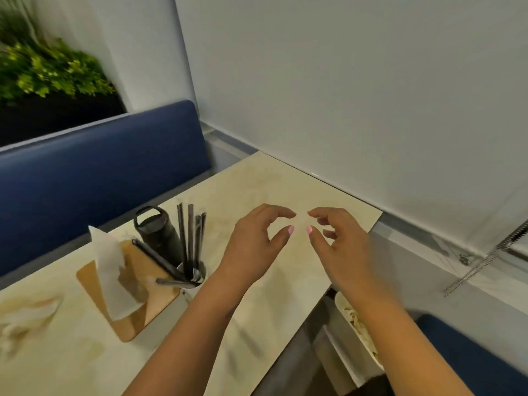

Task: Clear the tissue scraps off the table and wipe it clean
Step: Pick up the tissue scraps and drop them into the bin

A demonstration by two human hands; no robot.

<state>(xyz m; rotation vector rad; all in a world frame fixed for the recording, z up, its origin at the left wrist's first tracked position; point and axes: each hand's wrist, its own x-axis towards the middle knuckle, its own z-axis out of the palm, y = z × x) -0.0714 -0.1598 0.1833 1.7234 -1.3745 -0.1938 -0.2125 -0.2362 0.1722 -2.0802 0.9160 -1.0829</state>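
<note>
Hovering side by side above the far right corner of the pale cream, marble-patterned tabletop (251, 178): the left hand (254, 244) and the right hand (340, 247), both empty, fingers loosely curled with thumb and forefinger held apart, fingertips of the two hands nearly meeting but not touching, pink polish showing on both thumbnails. Lying near the left edge of the tabletop, well apart from both hands: crumpled white tissue scraps (25, 321), blurred. Sitting between the scraps and the left forearm: a light wooden tissue holder (134, 312) with a white tissue sheet (110, 272) sticking up out of it. Standing just beside the holder, toward the far edge: a small metal cup (197, 281) holding dark, long utensils (190, 238), some upright and some leaning out over the holder. Standing just behind the cup: a dark cylindrical bottle with a loop handle (157, 232). Running along the far side of the tabletop: a blue padded bench back (94, 172), with green leafy plants (43, 72) behind it at the upper left. Meeting the right edge of the tabletop: a plain white wall (357, 90). Showing below the near right edge, partly hidden by the right forearm: a pale round container (354, 324), contents too blurred to make out.
</note>
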